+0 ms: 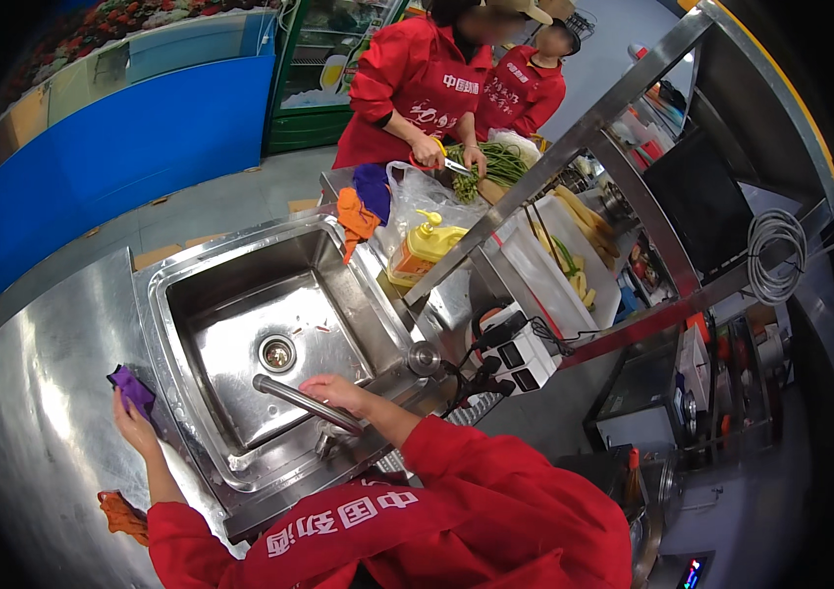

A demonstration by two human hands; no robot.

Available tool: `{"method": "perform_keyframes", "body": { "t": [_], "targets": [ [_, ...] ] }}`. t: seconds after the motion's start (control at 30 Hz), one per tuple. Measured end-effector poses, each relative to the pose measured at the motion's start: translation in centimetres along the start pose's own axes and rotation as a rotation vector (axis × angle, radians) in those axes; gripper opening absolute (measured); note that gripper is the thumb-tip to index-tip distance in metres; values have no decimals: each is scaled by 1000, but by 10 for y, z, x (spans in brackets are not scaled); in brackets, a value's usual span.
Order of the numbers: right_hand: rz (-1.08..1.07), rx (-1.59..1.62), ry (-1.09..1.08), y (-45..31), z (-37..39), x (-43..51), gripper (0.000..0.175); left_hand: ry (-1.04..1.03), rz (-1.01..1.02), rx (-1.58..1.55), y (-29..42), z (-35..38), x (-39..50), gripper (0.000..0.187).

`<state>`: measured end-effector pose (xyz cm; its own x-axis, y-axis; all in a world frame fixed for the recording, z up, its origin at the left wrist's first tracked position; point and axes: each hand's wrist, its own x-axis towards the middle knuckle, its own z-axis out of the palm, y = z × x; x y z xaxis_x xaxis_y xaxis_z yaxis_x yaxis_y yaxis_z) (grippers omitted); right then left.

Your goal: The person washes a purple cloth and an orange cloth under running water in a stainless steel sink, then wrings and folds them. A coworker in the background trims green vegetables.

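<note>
My left hand [135, 429] grips a purple cloth [134, 392] on the stainless steel counter [56, 442], left of the sink. An orange cloth [124, 517] lies on that counter near my left sleeve. Over the near right part of the steel sink basin [255, 309] is my right hand [334, 392], beside the spout of the faucet [306, 403]; its fingers are loosely bent, and part of it is hidden behind the spout. I see nothing held in it. Small reddish scraps lie in the basin close to the drain [277, 354].
Beyond the sink stand a yellow pump bottle [424, 252], an orange cloth [356, 218] and a purple cloth [372, 190]. A co-worker across the table holds scissors [453, 166] at green vegetables [494, 166]. A steel shelf frame [534, 177] rises at the right, near a white device with cables.
</note>
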<state>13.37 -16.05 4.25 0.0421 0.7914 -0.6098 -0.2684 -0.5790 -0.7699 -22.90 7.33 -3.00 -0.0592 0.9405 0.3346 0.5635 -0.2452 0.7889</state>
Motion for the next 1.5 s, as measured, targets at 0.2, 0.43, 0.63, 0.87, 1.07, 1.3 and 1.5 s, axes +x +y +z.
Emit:
{"method": "perform_keyframes", "body": {
  "t": [0.2, 0.43, 0.63, 0.87, 1.07, 1.3, 1.5],
  "targets": [
    [-220, -450, -288, 1, 6, 2, 23, -247, 112, 62, 49, 11, -83, 40],
    [-45, -1048, -919, 6, 36, 18, 43, -704, -495, -365, 119, 30, -109, 36],
    [172, -985, -1045, 5, 49, 24, 51, -653, -611, -463, 157, 56, -76, 44],
    [41, -1222, -1011, -5, 40, 13, 47, -574, -246, -417, 194, 56, -47, 24],
    [-94, -1144, -1161, -7, 40, 29, 39, -620, -443, -517, 192, 59, -47, 24],
    [-185, -1202, -961, -1, 43, 33, 33, -792, -575, -812, 192, 62, -52, 25],
    [29, -640, -555, -65, 34, 21, 39, -908, -729, -855, 207, 48, -45, 33]
  ]
}}
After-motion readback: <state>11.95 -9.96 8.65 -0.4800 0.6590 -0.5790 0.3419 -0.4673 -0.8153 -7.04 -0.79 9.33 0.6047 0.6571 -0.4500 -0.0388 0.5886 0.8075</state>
